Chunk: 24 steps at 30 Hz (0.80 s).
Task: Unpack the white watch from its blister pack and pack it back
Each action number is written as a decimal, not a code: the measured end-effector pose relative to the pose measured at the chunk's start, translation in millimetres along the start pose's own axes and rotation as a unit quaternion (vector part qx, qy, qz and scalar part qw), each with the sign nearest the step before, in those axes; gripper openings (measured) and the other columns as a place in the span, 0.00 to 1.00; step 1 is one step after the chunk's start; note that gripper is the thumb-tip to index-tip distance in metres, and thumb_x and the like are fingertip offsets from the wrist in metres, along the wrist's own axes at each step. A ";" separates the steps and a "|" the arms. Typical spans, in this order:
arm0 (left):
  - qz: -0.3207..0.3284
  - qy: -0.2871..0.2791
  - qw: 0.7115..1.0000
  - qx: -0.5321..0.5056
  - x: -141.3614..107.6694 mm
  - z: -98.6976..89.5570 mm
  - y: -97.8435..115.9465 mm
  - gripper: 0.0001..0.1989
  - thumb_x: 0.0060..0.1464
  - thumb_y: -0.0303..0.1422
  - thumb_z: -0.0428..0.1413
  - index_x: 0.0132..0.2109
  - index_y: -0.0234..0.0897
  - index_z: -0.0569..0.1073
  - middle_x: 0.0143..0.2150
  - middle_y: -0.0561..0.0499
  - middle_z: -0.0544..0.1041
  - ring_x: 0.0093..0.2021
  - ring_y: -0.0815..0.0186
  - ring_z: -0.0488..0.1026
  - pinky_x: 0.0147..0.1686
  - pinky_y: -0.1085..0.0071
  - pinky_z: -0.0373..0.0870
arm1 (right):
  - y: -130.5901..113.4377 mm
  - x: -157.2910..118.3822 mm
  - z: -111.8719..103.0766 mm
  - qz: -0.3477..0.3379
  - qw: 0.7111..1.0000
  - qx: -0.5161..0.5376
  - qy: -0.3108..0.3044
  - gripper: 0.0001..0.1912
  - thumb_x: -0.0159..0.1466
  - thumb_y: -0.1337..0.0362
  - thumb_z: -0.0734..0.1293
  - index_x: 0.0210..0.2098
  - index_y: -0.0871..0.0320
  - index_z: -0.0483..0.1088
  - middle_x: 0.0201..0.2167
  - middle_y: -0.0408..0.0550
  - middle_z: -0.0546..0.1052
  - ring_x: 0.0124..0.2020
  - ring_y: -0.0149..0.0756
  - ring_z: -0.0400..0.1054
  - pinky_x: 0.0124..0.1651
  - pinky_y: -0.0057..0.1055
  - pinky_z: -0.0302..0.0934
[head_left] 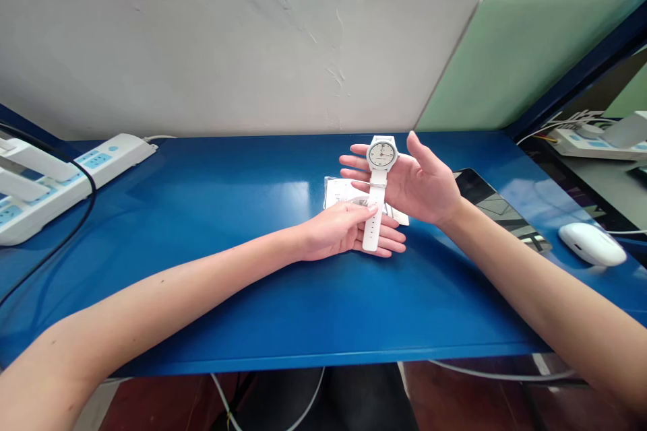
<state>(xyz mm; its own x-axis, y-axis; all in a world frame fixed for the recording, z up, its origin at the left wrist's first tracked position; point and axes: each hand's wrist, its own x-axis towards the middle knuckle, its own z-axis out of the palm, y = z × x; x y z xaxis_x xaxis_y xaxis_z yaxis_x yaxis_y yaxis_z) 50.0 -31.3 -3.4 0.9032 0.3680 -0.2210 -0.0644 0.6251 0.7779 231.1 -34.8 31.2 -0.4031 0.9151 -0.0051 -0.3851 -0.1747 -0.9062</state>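
A white wristwatch (382,154) with a round dial hangs lengthwise across both palms, its face turned up toward me. My left hand (348,229) pinches the holed strap (372,232) between thumb and fingers, the other fingers stretched out beneath it. Palm up and fingers spread, my right hand (422,182) supports the watch head on its fingers, the thumb standing apart. Below the hands, a white printed packet or paper (336,192) lies on the blue table, partly covered by my left hand and the strap.
White power strips with plugs stand on the left (108,158) and far right (576,141). A black cable (88,215) curves over the left side. On the right of the blue table (227,323) lie a dark glossy flat panel (493,205) and a white mouse (591,244). A wall closes the back.
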 end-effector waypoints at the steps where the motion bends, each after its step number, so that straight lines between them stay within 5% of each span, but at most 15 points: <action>1: -0.002 -0.003 1.000 -0.002 0.2 -0.5 0.0 0.19 0.72 0.36 0.45 0.52 0.26 0.75 0.51 0.32 0.79 0.49 0.53 0.80 0.56 0.52 0.71 | 0.7 -0.2 -0.8 0.001 1.000 0.019 -0.007 0.28 0.68 0.46 0.55 0.55 0.57 0.72 0.59 0.51 0.76 0.62 0.48 0.67 0.65 0.49 0.59; 6: -0.006 -0.012 1.000 -0.008 1.1 -1.8 0.8 0.20 0.72 0.35 0.43 0.52 0.26 0.76 0.50 0.32 0.80 0.49 0.52 0.80 0.55 0.50 0.70 | 0.4 -1.0 -1.5 0.004 0.998 0.058 -0.027 0.26 0.68 0.57 0.53 0.57 0.60 0.71 0.57 0.51 0.77 0.61 0.45 0.68 0.67 0.46 0.56; 24: -0.005 -0.032 0.999 -0.005 0.7 -3.4 0.3 0.21 0.72 0.37 0.43 0.52 0.26 0.76 0.50 0.33 0.79 0.50 0.53 0.79 0.56 0.52 0.69 | -1.3 -3.0 -0.6 0.014 0.998 0.048 -0.032 0.29 0.70 0.47 0.53 0.57 0.58 0.71 0.58 0.52 0.76 0.57 0.45 0.71 0.64 0.47 0.60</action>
<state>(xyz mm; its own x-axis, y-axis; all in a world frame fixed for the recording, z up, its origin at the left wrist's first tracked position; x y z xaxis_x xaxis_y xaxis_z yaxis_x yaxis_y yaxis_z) 49.2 -28.5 -5.3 0.9293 0.3171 -0.1896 -0.0598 0.6354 0.7698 233.3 -37.1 32.1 -0.4665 0.8845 -0.0006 -0.4492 -0.2376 -0.8612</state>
